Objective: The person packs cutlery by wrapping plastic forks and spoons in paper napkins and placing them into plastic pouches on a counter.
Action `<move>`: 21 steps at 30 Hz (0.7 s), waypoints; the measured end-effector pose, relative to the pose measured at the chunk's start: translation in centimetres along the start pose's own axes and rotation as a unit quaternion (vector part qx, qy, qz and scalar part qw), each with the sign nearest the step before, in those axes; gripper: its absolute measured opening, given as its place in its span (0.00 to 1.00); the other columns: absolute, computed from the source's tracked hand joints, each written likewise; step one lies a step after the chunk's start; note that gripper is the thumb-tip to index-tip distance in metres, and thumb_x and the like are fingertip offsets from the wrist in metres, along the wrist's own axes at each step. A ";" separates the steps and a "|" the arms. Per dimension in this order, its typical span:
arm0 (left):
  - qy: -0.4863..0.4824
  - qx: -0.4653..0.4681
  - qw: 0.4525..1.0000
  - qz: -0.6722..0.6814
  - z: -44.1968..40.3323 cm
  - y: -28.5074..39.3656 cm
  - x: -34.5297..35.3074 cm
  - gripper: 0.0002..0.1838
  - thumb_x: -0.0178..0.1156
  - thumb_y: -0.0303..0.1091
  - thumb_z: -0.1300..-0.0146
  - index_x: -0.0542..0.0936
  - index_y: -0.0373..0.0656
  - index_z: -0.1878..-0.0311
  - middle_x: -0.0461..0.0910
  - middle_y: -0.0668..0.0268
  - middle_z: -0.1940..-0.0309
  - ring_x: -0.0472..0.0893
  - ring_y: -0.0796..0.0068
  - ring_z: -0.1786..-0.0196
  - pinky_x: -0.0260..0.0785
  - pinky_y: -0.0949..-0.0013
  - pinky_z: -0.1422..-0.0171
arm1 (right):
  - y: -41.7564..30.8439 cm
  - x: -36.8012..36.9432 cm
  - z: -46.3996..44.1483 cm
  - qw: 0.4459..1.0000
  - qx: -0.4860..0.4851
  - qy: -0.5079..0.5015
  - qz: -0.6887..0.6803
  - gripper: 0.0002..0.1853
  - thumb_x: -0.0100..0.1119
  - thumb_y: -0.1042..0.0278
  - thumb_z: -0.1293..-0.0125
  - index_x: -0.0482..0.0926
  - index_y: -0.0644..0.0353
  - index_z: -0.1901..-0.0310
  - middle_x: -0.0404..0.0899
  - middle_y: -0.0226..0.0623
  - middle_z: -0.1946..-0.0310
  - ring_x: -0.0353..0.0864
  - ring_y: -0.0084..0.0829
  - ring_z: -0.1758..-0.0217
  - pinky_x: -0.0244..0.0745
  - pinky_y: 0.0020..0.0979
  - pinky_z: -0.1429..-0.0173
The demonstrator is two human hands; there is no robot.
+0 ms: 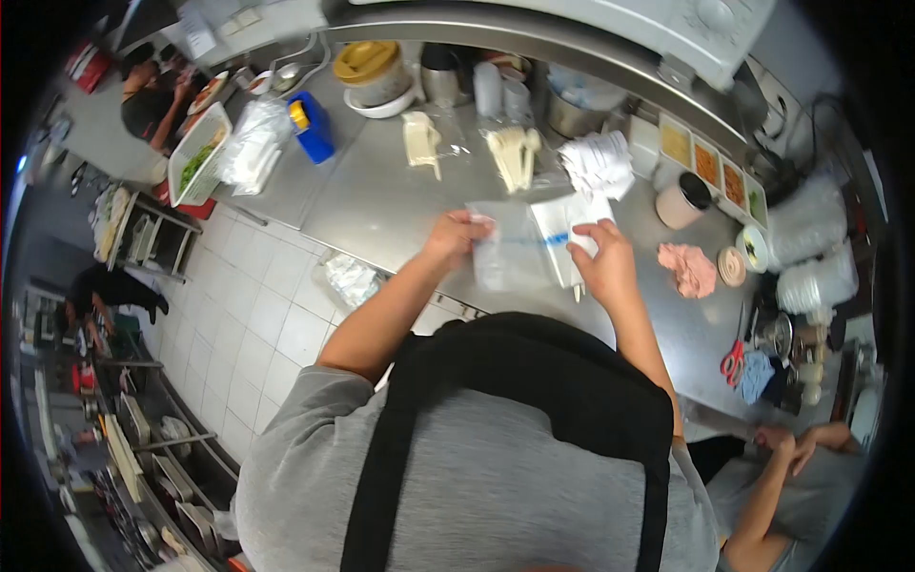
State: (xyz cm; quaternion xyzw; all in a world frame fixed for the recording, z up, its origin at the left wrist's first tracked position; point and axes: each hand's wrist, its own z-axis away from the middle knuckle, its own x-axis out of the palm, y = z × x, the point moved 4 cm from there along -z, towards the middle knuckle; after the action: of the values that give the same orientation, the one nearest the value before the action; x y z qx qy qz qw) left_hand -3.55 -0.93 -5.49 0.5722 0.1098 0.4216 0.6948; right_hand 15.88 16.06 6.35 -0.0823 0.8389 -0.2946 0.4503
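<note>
My left hand (456, 238) pinches the left side of a clear plastic bag (492, 265) above the steel counter. A blue strip runs across the bag. My right hand (605, 259), thumb and fingers brought together, grips a folded white napkin (553, 217) at the bag's right side. A pale tip pokes out below the napkin; I cannot make out what it belongs to. Whether the napkin lies inside the bag or against it is unclear. Just beyond lie a bundle of pale plastic cutlery (513, 154) and a pile of white papers (598, 164).
Another cutlery bundle (420, 141) and a blue box (310, 128) lie to the left. On the right are a lidded jar (679, 202), a pink cloth (686, 270) and red scissors (732, 362). A shelf edge (534, 46) overhangs the back. A co-worker's arms (777, 477) are at lower right.
</note>
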 end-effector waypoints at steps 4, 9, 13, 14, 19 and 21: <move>0.034 -0.001 0.993 -0.117 -0.8 0.7 2.7 0.15 0.74 0.33 0.51 0.81 0.36 0.65 0.82 0.62 0.68 0.78 0.76 0.68 0.72 0.69 0.62 | -1.2 4.0 -1.3 0.998 -0.016 -0.050 -0.028 0.17 0.71 0.59 0.49 0.81 0.64 0.65 0.76 0.47 0.65 0.77 0.49 0.63 0.73 0.41 0.59; -0.055 0.034 0.995 -0.070 -1.8 1.0 6.5 0.18 0.74 0.37 0.49 0.81 0.36 0.60 0.82 0.65 0.65 0.78 0.75 0.61 0.71 0.68 0.57 | 1.4 7.1 -2.0 0.997 -0.011 -0.022 -0.074 0.09 0.67 0.68 0.47 0.79 0.65 0.72 0.77 0.46 0.71 0.77 0.48 0.67 0.72 0.40 0.61; -0.062 -0.001 0.997 -0.044 -1.4 1.9 4.0 0.19 0.73 0.36 0.47 0.81 0.37 0.56 0.82 0.66 0.62 0.79 0.75 0.58 0.71 0.66 0.53 | 8.1 4.9 -2.1 0.998 0.033 0.046 0.008 0.07 0.63 0.69 0.45 0.78 0.65 0.73 0.78 0.48 0.72 0.78 0.50 0.66 0.71 0.43 0.61; -0.041 -0.004 0.999 -0.027 -1.7 1.6 3.0 0.18 0.73 0.35 0.48 0.81 0.37 0.56 0.82 0.66 0.62 0.80 0.74 0.59 0.72 0.67 0.54 | 9.8 4.1 -1.8 0.996 0.053 0.064 0.039 0.08 0.63 0.69 0.45 0.78 0.65 0.73 0.78 0.48 0.71 0.78 0.49 0.66 0.71 0.43 0.60; -0.106 -0.022 0.989 0.105 -1.8 0.4 3.4 0.16 0.72 0.32 0.47 0.81 0.36 0.57 0.83 0.64 0.64 0.81 0.72 0.62 0.73 0.67 0.56 | 9.2 1.8 -1.8 0.995 0.083 0.043 0.048 0.11 0.67 0.65 0.46 0.80 0.66 0.73 0.79 0.48 0.71 0.79 0.47 0.66 0.72 0.41 0.58; -0.095 0.030 0.994 0.034 -2.7 -0.1 4.8 0.15 0.72 0.32 0.47 0.81 0.35 0.58 0.83 0.63 0.65 0.81 0.72 0.63 0.73 0.68 0.56 | 5.1 2.5 -1.9 0.998 0.051 0.021 -0.017 0.13 0.70 0.63 0.47 0.80 0.67 0.72 0.80 0.47 0.72 0.80 0.45 0.67 0.72 0.39 0.59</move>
State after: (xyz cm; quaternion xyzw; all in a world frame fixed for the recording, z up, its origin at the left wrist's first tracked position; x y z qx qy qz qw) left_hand -2.25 4.44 -4.82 0.6338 0.0364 0.3853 0.6698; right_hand 13.53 20.03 2.48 -0.0675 0.8307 -0.3461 0.4307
